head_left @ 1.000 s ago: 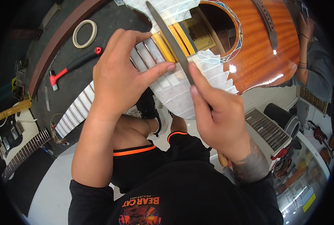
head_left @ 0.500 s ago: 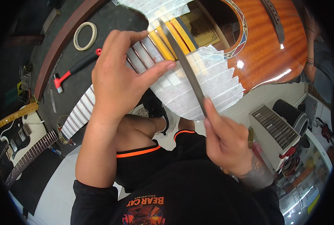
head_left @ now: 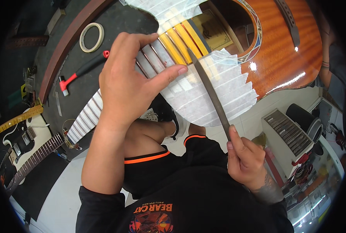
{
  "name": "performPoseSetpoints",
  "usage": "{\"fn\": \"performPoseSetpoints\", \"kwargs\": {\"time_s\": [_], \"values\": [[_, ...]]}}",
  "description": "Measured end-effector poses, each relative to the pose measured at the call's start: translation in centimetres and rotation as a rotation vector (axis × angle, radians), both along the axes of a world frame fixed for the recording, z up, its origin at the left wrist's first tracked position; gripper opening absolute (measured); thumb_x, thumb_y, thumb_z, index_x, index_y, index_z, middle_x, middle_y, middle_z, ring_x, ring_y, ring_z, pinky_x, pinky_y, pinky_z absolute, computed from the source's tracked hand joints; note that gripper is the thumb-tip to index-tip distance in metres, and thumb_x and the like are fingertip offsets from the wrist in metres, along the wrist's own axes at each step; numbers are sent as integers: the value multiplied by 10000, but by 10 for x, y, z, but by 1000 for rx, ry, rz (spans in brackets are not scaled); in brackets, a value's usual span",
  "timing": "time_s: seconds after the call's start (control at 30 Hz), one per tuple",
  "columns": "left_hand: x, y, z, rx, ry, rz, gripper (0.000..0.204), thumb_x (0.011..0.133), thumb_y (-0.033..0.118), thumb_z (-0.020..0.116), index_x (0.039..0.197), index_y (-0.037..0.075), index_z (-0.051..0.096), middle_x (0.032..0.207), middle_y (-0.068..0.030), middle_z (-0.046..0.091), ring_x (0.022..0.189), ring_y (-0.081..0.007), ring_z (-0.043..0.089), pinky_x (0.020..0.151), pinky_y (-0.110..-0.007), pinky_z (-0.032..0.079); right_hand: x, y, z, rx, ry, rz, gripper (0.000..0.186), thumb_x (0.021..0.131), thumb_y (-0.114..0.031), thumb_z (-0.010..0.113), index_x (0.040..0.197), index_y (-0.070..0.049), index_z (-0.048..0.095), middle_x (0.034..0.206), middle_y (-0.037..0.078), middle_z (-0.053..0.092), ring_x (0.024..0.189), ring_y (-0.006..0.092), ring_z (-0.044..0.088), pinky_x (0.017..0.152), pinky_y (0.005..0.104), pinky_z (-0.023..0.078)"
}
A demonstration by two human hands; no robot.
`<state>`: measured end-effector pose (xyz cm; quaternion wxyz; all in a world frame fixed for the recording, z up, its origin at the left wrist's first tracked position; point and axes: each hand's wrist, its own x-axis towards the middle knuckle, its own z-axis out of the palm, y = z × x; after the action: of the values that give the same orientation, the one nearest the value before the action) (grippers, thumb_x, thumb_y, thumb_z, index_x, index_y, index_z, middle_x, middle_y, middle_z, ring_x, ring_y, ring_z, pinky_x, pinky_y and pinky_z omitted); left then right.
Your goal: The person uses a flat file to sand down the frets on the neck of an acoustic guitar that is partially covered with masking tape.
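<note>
My right hand (head_left: 247,161) grips the near end of a long flat metal file (head_left: 212,93). The file slants away over the white masking tape (head_left: 223,83) on an acoustic guitar body (head_left: 285,62). Its narrow tip reaches the edge of the fretboard, beside frets set among yellow strips (head_left: 176,44). Across the fretboard lies my left hand (head_left: 126,77), thumb on the near edge and fingers on the far edge, holding the neck. White tape covers the lower neck (head_left: 88,112) between the frets.
On the dark bench are a tape roll (head_left: 92,37) and a red-and-black mallet (head_left: 79,73). An electric guitar (head_left: 25,139) lies at the left. A box of files (head_left: 287,132) stands at the right, near a black cylinder (head_left: 301,116). Another person's arm (head_left: 326,58) shows at the far right.
My right hand has drawn the file back toward me and to the right, so its tip moved from the far side of the fretboard to the near edge. My left hand keeps its hold.
</note>
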<state>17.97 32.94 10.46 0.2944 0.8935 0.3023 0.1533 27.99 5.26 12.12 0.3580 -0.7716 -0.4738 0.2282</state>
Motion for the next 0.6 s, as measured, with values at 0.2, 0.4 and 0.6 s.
{"fn": "performPoseSetpoints", "kwargs": {"time_s": [0.2, 0.4, 0.6], "values": [[-2, 2, -3, 22, -6, 8, 615, 706, 265, 961, 1160, -37, 676, 1035, -104, 663, 958, -211, 661, 891, -336, 528, 22, 95, 1, 110, 40, 50, 533, 888, 87, 664, 1413, 17, 601, 637, 115, 547, 509, 254, 553, 509, 366, 467], [-4, 3, -3, 7, -35, 11, 595, 705, 259, 956, 1140, -36, 677, 1025, -102, 664, 965, -220, 674, 900, -337, 537, 8, 39, 5, 7, 9, 47, 486, 895, 122, 646, 1376, 67, 615, 647, 140, 580, 499, 233, 565, 508, 331, 447], [1, 0, -3, 16, -44, -1, 580, 697, 266, 953, 1114, -33, 682, 1004, -110, 655, 955, -252, 680, 893, -339, 545, 7, 37, 8, -27, 25, 32, 499, 896, 122, 647, 1391, 69, 603, 624, 118, 547, 496, 217, 565, 508, 316, 446]]}}
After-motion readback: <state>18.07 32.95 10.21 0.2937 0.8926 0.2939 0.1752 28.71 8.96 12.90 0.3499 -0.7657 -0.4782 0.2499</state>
